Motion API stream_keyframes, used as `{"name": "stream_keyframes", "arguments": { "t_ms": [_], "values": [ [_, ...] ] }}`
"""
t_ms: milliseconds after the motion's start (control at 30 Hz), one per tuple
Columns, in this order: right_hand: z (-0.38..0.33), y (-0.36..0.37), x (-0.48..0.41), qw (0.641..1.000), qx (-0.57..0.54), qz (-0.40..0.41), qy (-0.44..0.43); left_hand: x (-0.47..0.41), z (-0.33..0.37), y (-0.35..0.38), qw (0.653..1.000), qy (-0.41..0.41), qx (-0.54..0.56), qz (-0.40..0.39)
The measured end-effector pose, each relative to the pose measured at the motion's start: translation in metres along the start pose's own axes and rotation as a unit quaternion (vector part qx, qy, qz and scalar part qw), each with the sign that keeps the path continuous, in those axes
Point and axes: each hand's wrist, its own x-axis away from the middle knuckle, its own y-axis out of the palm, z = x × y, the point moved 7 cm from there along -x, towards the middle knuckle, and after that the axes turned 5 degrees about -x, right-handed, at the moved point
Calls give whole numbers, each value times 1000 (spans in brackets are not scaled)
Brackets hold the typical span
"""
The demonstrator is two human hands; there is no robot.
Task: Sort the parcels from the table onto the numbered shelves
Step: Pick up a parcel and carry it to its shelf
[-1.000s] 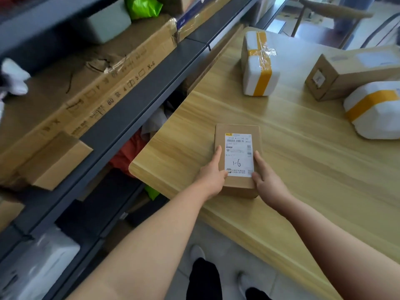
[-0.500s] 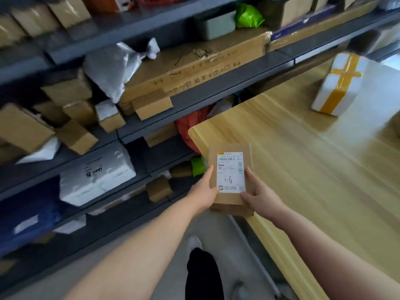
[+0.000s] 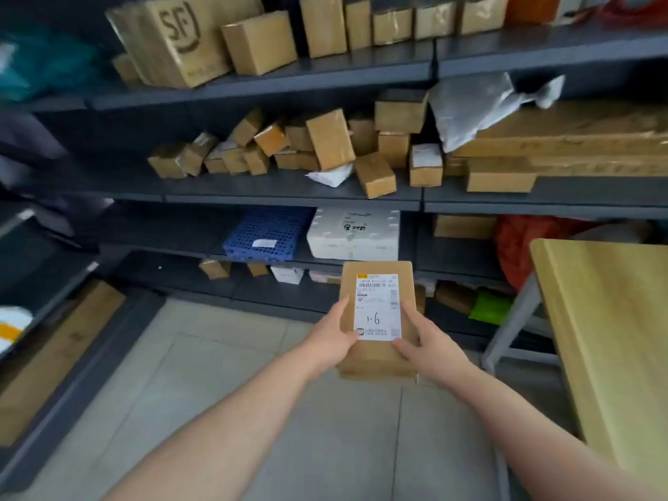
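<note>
Both hands (image 3: 334,341) hold a flat cardboard parcel (image 3: 376,356) with a white label (image 3: 376,307).

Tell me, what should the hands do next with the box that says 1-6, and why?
Probably carry the brown parcel forward toward the shelves. Both the left hand and right hand grip it over the floor, away from the table. Its label reads 1-6, but no shelf numbers are readable here.
</note>
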Motion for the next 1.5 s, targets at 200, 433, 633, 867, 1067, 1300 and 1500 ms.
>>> {"name": "stream_keyframes", "arguments": {
  "t_ms": [200,433,633,867,1067,1300,1500],
  "values": [
    [-98,95,-21,995,34,-61,-68,30,-94,-97,994,-54,65,66],
    [-215,214,-36,980,74,-124,-135,65,-205,-213,977,-104,114,148],
    [-309,323,-45,960,85,-182,-195,106,-294,-308,954,-152,117,229],
    [-399,425,-47,927,90,-259,-257,159,-373,-392,919,-210,145,302],
    [-485,492,-71,891,122,-293,-324,177,-418,-462,879,-241,192,365],
    [-590,570,-110,850,103,-370,-361,179,-454,-560,833,-286,192,432],
    [-661,635,-120,804,123,-426,-396,195,-491,-619,791,-320,203,481]
  ]
}}
